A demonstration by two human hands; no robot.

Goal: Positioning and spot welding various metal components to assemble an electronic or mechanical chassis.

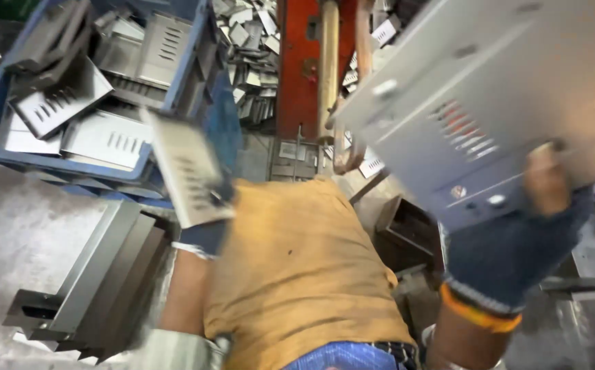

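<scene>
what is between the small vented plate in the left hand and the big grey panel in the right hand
In the head view, a red machine column with copper-coloured welding arms stands between the small vented plate and the large grey vented panel.

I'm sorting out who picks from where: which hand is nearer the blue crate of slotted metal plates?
Left. The left hand holds a slotted plate just beside the blue crate. The right hand is far across, gripping a large grey panel.

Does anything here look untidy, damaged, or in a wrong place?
Yes. The slotted grey sheet-metal panels lie tilted and crisscrossed in the blue plastic crate, not stacked flat. Small metal offcuts lie in a loose heap beside the red machine column. No damage is visible.
</scene>
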